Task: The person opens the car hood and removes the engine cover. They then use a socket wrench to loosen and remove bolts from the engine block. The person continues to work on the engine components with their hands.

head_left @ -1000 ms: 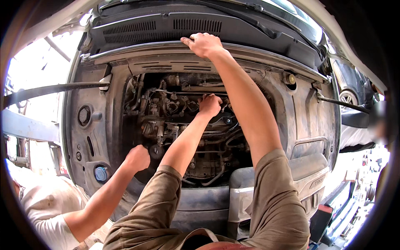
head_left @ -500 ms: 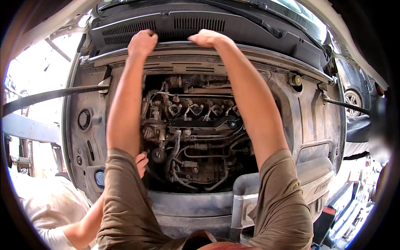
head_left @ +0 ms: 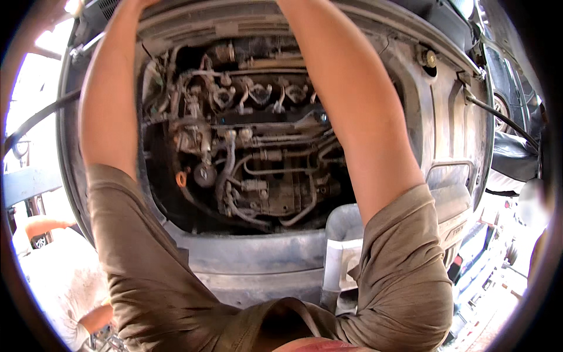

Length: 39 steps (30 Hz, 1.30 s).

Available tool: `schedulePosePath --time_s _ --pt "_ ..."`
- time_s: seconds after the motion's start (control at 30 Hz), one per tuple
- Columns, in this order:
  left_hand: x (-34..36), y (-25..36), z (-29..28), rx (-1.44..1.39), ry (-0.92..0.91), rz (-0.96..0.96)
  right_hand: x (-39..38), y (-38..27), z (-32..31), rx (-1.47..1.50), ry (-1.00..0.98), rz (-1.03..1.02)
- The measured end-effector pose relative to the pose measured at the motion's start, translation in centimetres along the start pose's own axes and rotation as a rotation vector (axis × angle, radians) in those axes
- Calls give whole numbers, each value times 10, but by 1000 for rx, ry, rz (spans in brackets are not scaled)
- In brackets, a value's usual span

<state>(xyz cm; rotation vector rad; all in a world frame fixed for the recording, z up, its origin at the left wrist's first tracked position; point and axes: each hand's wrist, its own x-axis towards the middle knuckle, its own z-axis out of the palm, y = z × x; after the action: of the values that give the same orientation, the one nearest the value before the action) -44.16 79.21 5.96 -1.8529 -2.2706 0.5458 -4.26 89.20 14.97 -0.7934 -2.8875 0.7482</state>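
Observation:
Both my arms stretch forward over the open engine bay of a car. At the upper left edge of the picture only a sliver of my left hand [head_left: 143,2] shows, close to the long rail [head_left: 202,13] behind the engine; its fingers are cut off. My right forearm runs out of the top of the picture, so the right hand is out of sight. Between my arms lies the dusty engine [head_left: 275,182], with hoses, metal pipes and a round black cap [head_left: 204,175]. An orange loop handle [head_left: 182,178] sticks up beside that cap.
A grey plastic cover [head_left: 341,255] rests on the car's front edge at right. Prop rods [head_left: 504,120] stand at both sides. At lower left, a co-worker in a white shirt [head_left: 61,276] is close to the car. Another vehicle [head_left: 510,88] is at far right.
The view has shifted, so the engine sits higher and further left, and my hands have passed largely beyond the top edge. The co-worker's hand has left the engine's near left side.

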Motion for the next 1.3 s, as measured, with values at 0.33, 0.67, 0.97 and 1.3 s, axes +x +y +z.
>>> schedulePosePath --time_s 0.33,0.67,0.97,1.3 --pt "-1 17 -43 -654 -159 -360 -16 -5 2 33 246 12" --pt "-43 87 -89 -805 224 -235 -15 16 12 250 497 -211" --pt "-119 273 -188 -1838 705 343 -113 22 10 972 373 -473" --pt "-129 402 -158 -1803 601 64 -214 91 2 945 221 38"
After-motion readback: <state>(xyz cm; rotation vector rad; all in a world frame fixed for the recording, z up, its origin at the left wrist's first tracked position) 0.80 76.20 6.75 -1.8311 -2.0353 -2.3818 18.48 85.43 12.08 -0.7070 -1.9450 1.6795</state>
